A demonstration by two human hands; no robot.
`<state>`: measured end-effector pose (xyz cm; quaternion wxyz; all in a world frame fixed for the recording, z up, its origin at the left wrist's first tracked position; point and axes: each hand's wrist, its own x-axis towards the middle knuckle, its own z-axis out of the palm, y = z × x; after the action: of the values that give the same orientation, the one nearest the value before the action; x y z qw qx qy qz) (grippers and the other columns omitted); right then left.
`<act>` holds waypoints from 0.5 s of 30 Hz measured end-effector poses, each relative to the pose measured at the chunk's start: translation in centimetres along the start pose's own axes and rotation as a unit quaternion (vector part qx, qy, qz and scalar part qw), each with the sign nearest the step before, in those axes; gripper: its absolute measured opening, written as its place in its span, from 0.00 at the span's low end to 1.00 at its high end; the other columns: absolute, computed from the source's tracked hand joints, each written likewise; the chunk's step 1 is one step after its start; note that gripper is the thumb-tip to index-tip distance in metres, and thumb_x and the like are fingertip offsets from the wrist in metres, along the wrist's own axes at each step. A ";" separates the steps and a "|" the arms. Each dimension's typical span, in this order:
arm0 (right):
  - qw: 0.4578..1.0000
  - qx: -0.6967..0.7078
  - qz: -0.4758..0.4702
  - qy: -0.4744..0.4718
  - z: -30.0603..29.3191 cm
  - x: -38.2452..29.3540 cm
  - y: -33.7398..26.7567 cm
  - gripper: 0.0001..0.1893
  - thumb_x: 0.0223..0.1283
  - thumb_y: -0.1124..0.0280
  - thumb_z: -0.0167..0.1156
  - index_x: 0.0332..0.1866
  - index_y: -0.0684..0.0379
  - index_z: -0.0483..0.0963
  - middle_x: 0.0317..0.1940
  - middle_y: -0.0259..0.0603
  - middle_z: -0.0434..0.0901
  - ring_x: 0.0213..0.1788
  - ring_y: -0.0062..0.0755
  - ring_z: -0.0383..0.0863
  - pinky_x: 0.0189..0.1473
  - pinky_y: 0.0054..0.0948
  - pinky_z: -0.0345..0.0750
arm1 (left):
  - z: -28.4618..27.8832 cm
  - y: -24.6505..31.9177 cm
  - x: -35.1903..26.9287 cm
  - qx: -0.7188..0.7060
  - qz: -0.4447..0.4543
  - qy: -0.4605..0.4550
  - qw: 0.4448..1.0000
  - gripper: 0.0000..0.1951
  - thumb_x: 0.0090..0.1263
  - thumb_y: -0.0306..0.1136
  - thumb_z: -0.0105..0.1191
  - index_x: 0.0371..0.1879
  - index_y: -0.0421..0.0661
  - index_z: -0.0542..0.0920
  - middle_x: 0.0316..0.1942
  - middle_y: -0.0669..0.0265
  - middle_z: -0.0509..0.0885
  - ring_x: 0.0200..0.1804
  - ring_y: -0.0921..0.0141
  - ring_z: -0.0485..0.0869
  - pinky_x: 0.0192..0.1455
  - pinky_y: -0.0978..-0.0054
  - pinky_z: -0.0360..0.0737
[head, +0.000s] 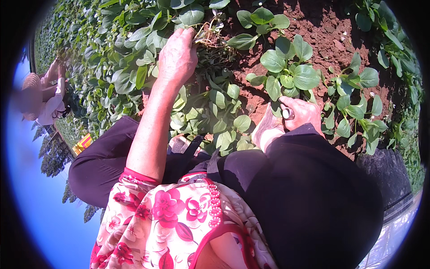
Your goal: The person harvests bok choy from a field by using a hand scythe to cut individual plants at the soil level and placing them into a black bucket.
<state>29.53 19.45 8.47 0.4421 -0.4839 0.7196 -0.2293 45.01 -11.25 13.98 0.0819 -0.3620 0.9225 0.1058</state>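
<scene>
My left hand [178, 52] is closed at the edge of the dense green foliage, gripping a bunch of thin reddish-stemmed plants [210, 33]. Low beside my right shoe, my right hand [302, 114] is curled around a small dark handle-like piece with a pale round end [287, 113]; the rest of it is hidden. Its fingertips are at the base of a broad-leaved green plant [290, 69], whose leaves hang over them. Between my hands grow smaller leafy plants [218, 104].
Reddish clumpy soil [322, 27] surrounds the plants. My right shoe [262, 129] stands close to the right hand. More leafy plants [356, 104] grow at right, near a black surface [386, 175]. Far left, a person in a straw hat [32, 87] bends over the crop.
</scene>
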 end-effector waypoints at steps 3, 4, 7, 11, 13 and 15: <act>1.000 0.014 0.019 0.005 0.1 -0.3 0.2 0.10 0.49 0.67 0.61 0.33 0.60 0.81 0.28 0.47 0.82 0.33 0.45 0.84 0.37 0.37 0.79 | 1.8 0.9 0.5 0.124 -0.033 -0.027 0.991 0.17 0.58 0.30 0.54 0.46 0.39 0.75 0.42 0.50 0.74 0.46 0.49 0.74 0.51 0.51 0.73; 0.999 0.019 0.028 0.005 0.2 -0.4 0.2 0.10 0.49 0.67 0.61 0.33 0.60 0.81 0.28 0.47 0.82 0.33 0.45 0.84 0.37 0.37 0.79 | 1.5 1.8 0.4 0.116 -0.027 -0.038 0.992 0.22 0.57 0.36 0.57 0.49 0.38 0.74 0.46 0.48 0.73 0.50 0.48 0.73 0.56 0.49 0.69; 0.998 0.032 0.049 0.012 0.4 -0.7 0.6 0.10 0.50 0.66 0.61 0.34 0.60 0.81 0.28 0.47 0.82 0.33 0.44 0.84 0.37 0.37 0.79 | 2.5 3.4 0.0 0.142 -0.028 -0.064 0.987 0.39 0.53 0.55 0.62 0.58 0.37 0.70 0.60 0.44 0.68 0.63 0.46 0.68 0.70 0.44 0.54; 0.995 0.055 0.079 0.020 0.7 -1.3 0.6 0.10 0.50 0.66 0.61 0.34 0.60 0.81 0.28 0.47 0.82 0.33 0.44 0.84 0.37 0.36 0.79 | 3.8 2.8 0.7 0.126 -0.093 -0.199 0.967 0.46 0.51 0.57 0.63 0.63 0.38 0.62 0.57 0.42 0.72 0.64 0.48 0.69 0.72 0.44 0.52; 0.992 0.065 0.102 0.026 0.9 -1.7 0.8 0.10 0.50 0.66 0.61 0.34 0.59 0.82 0.28 0.47 0.82 0.33 0.44 0.84 0.37 0.36 0.79 | 6.0 1.4 0.7 0.123 -0.069 -0.140 0.980 0.43 0.52 0.47 0.64 0.64 0.40 0.60 0.55 0.42 0.72 0.62 0.49 0.70 0.69 0.47 0.57; 0.990 0.079 0.117 0.029 1.1 -2.0 0.7 0.10 0.50 0.66 0.61 0.35 0.59 0.82 0.28 0.47 0.82 0.33 0.44 0.85 0.38 0.36 0.79 | 7.6 -0.8 1.0 0.081 -0.078 -0.133 0.985 0.45 0.49 0.38 0.63 0.67 0.43 0.55 0.59 0.42 0.67 0.65 0.49 0.63 0.69 0.48 0.54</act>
<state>30.41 21.61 8.23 0.4817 -0.3533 0.7633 -0.2460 45.44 -10.54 6.31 0.2409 -0.4081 0.8778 0.0706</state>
